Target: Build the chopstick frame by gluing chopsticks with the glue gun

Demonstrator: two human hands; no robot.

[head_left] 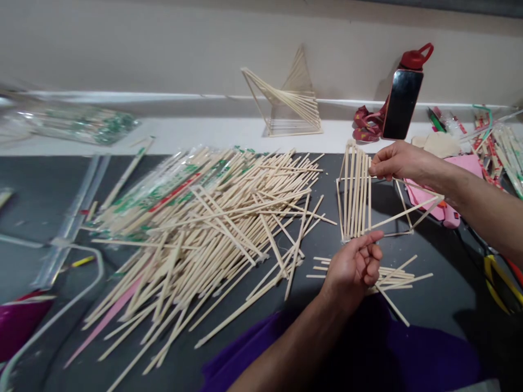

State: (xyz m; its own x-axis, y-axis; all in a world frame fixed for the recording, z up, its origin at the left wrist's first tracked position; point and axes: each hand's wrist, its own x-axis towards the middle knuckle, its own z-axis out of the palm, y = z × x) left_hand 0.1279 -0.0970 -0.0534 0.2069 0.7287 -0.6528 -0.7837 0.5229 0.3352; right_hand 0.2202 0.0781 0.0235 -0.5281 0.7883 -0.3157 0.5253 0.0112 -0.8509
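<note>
My right hand pinches the upper end of a bare wooden chopstick between thumb and fingertips. This chopstick stands beside a row of near-parallel sticks in a small chopstick frame. Open, slanting bars of the frame reach right under my right wrist. My left hand is by the frame's near edge, palm turned up and fingers loosely half curled, with nothing visible in them. Its top finger lies close to the chopstick's lower end; I cannot tell whether they touch. Several loose chopsticks lie beside and beneath the left hand.
A large pile of chopsticks, partly in printed wrappers, covers the left-centre. A finished-looking twisted stick model stands on the back ledge. At right are a phone against a red-capped bottle, a pink glue gun and yellow-handled pliers.
</note>
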